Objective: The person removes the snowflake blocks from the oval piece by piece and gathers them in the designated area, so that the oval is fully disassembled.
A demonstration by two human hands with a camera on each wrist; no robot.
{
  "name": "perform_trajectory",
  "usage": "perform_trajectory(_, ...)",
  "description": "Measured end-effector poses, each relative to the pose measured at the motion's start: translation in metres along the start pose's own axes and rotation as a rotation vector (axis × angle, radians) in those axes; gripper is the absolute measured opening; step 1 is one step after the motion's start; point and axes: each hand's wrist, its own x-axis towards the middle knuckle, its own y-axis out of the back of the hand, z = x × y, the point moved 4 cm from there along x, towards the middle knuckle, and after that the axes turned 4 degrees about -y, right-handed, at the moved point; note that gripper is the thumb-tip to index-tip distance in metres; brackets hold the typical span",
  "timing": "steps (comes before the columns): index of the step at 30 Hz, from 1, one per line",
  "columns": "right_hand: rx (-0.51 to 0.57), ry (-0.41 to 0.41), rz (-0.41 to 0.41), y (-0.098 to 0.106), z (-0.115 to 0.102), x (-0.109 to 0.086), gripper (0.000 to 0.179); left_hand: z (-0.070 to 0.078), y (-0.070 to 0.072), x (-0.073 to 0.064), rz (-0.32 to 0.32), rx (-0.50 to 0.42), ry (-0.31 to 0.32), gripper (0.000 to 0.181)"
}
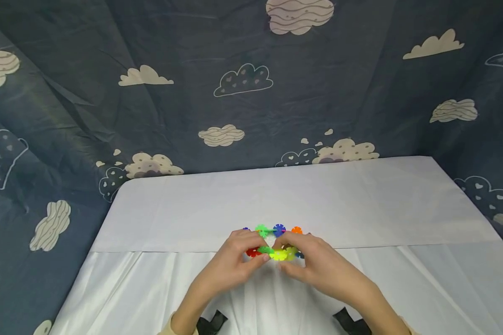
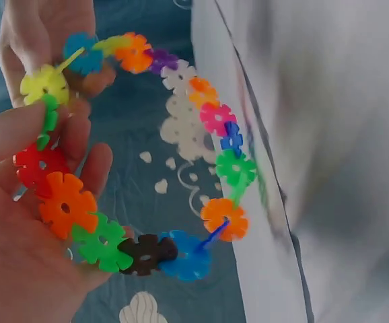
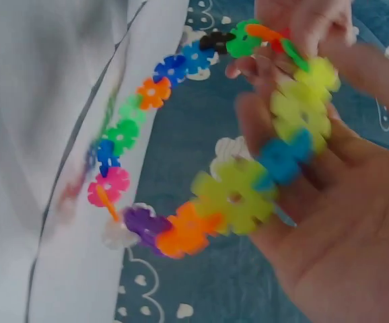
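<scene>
A loop of colourful plastic snowflake discs [image 2: 231, 165], slotted edge to edge, hangs between both hands over the near part of the table. My left hand [image 1: 240, 256] pinches a green disc [image 2: 48, 121] between thumb and fingers, with a red disc [image 2: 41, 165] and an orange disc [image 2: 65, 202] lying along its fingers. My right hand [image 1: 318, 265] holds the yellow discs [image 3: 302, 114] beside it, its thumb and fingers curled about them. At the near side of the loop, the green disc meets the bright yellow disc [image 1: 278, 255], edge against edge.
A white cloth covers the table [image 1: 184, 209], with a seam running across it. Dark blue fabric with cloud prints [image 1: 218, 42] hangs behind and at both sides. Black straps [image 1: 211, 323] show near each wrist at the bottom.
</scene>
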Motion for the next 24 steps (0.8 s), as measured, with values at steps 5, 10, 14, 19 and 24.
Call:
perform_trajectory(5, 0.051, -0.103, -0.149, -0.007, 0.011, 0.005, 0.020, -0.005, -0.002, -0.002, -0.029, 0.146, -0.048, 0.007)
perform_trajectory(10, 0.103, -0.125, -0.205, -0.013, 0.022, 0.010, 0.011, -0.008, -0.005, -0.004, -0.070, 0.196, -0.033, 0.009)
perform_trajectory(14, 0.133, -0.106, -0.256, -0.017, 0.027, 0.011, 0.011, -0.009, -0.006, -0.004, -0.090, 0.196, -0.029, 0.008)
perform_trajectory(19, 0.158, -0.080, -0.286, -0.019, 0.027, 0.012, 0.014, -0.008, -0.006, -0.004, -0.123, 0.177, -0.012, 0.007)
perform_trajectory(24, 0.152, -0.082, -0.275, -0.019, 0.026, 0.012, 0.016, -0.010, -0.005, -0.005, -0.124, 0.127, -0.008, 0.007)
